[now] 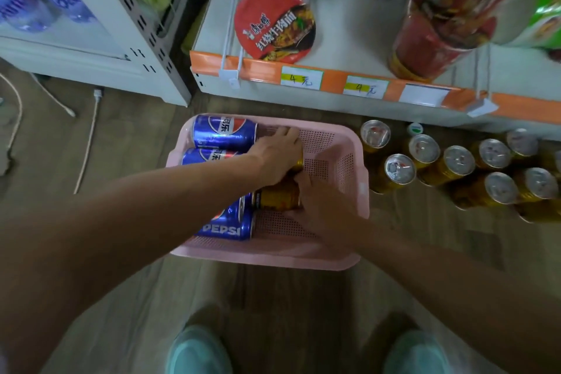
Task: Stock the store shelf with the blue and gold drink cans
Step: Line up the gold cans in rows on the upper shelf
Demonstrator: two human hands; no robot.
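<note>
A pink basket (343, 161) stands on the wooden floor (136, 130), just in front of the shelf (349, 39) with the orange front strip. Four blue cans (224, 133) lie on their sides along the left edge of the basket, two at its far left corner and two at its near left corner.

The left hand (277, 155) reaches into the middle of the basket. Its fingers curl down around a gold can (300, 161), and only a small part of this can shows beside the fingertips. The right hand (324, 209) comes in from the right edge and grasps a second gold can (274, 199). That can lies on its side, touching the near blue cans, with the fingers over its top and the thumb on its near side. The two hands are close together.

Right of the basket, a group of upright gold cans (458, 161) stands in two rows below the front edge of the shelf. I cannot tell if they stand on the floor or on a low board. On the shelf, near its front edge, a noodle bowl (274, 23) with a red lid lies tilted. Two handwritten price tags (300, 79) are on the orange strip.
</note>
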